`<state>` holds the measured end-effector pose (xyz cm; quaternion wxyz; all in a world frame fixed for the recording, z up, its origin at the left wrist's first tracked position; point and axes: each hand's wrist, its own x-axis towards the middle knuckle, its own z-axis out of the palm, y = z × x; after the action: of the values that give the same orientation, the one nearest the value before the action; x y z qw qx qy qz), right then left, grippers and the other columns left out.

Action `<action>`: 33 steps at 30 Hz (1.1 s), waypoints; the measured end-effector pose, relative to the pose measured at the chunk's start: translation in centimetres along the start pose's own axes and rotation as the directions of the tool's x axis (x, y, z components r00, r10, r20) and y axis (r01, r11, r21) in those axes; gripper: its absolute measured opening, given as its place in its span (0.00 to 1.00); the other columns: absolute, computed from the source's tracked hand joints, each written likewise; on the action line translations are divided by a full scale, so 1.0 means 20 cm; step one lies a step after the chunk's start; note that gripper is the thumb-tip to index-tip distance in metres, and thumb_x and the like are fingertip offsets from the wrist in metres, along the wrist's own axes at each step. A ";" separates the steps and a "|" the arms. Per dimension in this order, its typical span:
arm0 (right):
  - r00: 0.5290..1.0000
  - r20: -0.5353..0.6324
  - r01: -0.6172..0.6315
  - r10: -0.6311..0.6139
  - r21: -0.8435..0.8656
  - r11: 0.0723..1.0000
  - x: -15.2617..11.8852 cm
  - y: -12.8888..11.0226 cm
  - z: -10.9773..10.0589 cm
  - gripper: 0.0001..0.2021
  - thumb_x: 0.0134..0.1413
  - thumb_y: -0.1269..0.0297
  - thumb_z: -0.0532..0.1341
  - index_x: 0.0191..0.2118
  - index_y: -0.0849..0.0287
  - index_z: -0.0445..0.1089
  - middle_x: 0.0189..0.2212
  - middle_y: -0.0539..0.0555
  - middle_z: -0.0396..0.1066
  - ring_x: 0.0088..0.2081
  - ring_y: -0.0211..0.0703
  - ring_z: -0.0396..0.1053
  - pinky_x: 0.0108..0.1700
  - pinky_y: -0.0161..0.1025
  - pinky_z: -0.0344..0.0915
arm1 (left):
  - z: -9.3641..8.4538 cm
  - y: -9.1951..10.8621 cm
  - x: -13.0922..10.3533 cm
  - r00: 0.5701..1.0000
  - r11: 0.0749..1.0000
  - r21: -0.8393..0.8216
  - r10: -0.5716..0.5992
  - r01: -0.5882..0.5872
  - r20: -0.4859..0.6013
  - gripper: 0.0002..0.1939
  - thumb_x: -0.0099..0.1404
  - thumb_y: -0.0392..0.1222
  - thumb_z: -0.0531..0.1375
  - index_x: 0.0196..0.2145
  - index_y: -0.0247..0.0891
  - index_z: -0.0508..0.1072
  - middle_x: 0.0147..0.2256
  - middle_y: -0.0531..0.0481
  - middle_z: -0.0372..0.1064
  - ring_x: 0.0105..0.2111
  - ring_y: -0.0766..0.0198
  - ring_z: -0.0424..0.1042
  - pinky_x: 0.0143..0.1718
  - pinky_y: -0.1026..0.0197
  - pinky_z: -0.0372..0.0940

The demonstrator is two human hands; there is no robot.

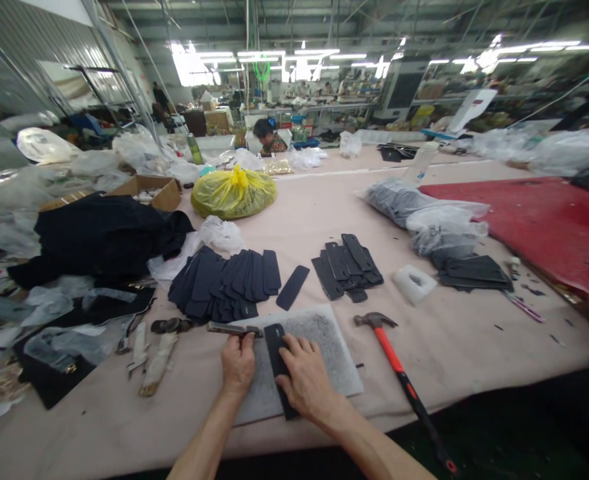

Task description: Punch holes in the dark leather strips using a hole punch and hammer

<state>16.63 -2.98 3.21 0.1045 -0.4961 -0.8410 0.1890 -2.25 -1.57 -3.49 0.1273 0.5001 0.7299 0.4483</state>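
in the head view, the step in hand looks to be lining up and steadying a dark strip (275, 343) on a pale board (342, 370), which lies along the middle of the near edge of the bench (314, 200). the next move, as i judge it, calls for the strip to stay flat and square under one hand while the other guides a metal bar (232, 329) without nudging it.

the strip runs from near the board's far edge towards its near edge, slightly slanted, under the right hand (307, 377). that hand lies over the strip's right side, fingers stretched out and thumb apart, resting on it rather than gripping. the left hand (239, 363) has thumb and fingers pinched on the metal bar at the board's far left corner. the bar's right end is just beside the strip; i cannot tell whether they touch.

beyond the board's far edge lie a fanned pile of strips (224, 283), a single loose strip (293, 287) and a smaller pile (347, 267). a claw hammer (392, 353) lies right of the board, its handle reaching the bench's near edge.
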 end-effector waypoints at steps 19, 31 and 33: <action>0.990 -0.129 0.066 -0.060 0.040 0.997 -0.19 0.02 0.25 0.31 0.57 0.63 0.58 0.66 0.64 0.55 0.67 0.61 0.50 0.68 0.59 0.45 0.67 0.60 0.37 | 0.11 0.11 0.02 0.944 0.987 -0.123 0.137 -0.104 0.299 0.14 0.67 0.46 0.54 0.41 0.38 0.77 0.40 0.45 0.78 0.42 0.56 0.77 0.47 0.55 0.70; 0.987 -0.131 0.091 -0.093 -0.027 0.996 -0.20 -0.02 0.29 0.34 0.57 0.60 0.59 0.67 0.69 0.54 0.68 0.63 0.46 0.68 0.63 0.41 0.66 0.58 0.38 | 0.11 0.10 0.03 0.927 0.975 -0.113 0.218 -0.192 0.304 0.12 0.67 0.43 0.55 0.40 0.38 0.77 0.40 0.46 0.78 0.43 0.57 0.77 0.48 0.55 0.70; 0.989 -0.111 0.093 -0.095 -0.021 0.995 -0.21 -0.01 0.29 0.35 0.57 0.60 0.59 0.67 0.69 0.53 0.68 0.63 0.45 0.68 0.64 0.40 0.66 0.59 0.38 | 0.12 0.10 0.03 0.920 0.970 -0.115 0.240 -0.214 0.310 0.12 0.67 0.43 0.55 0.41 0.38 0.77 0.41 0.47 0.78 0.43 0.57 0.77 0.49 0.55 0.70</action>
<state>16.27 -7.95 -1.93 0.1564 -0.4666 -0.8577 0.1493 0.13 0.36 -3.14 0.2113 0.6423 0.6180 0.4011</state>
